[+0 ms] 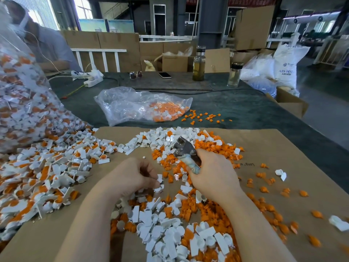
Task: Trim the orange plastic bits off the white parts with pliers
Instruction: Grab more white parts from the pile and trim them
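At the centre of the frame, low over a sheet of brown cardboard (264,148), the two hands work close together. The right hand (213,173) is curled round the handles of the pliers (184,148), whose metal head points up and to the left, away from the wrist; whether the jaws stand apart or together cannot be told. The left hand (132,176) lies just to the left, its fingers bent and pinching at small white parts (159,183) at the edge of the loose heap; exactly what it holds is too small to make out. The plier head sits above and to the right of that pinch, so the part probably has to be lifted toward the jaws, the left hand being the nearer one.

Cut orange bits (213,148) pile up around and beyond the pliers and scatter toward the right of the frame. Untrimmed white-and-orange pieces (47,171) spill from a big clear bag (22,103) at the left. Further up the bench (236,106) lie a second plastic bag (136,104), two bottles (198,63) and a phone (164,75). Nothing blocks the short path between the hands.
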Demonstrator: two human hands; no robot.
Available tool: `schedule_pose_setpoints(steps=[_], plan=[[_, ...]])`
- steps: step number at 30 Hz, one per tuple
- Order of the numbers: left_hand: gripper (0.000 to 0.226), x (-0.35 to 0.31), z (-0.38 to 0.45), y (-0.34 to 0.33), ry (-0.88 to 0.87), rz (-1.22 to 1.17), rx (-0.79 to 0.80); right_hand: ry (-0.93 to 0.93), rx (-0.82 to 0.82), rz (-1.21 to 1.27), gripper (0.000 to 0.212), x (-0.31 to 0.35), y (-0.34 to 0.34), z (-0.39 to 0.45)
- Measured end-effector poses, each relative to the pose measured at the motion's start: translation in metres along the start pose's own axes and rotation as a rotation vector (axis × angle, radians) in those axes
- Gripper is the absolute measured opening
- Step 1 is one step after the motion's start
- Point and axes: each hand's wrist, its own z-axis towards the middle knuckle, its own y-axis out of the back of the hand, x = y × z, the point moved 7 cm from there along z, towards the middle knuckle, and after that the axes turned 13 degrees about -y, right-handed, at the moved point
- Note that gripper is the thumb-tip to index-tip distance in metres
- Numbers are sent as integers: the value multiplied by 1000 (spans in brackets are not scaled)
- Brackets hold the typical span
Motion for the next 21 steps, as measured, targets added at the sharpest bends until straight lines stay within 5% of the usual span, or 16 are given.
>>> schedule_pose_setpoints(steps=[21], plan=[[12, 1, 11, -12, -14, -17, -43, -3, 78, -103, 19, -3, -8, 0]])
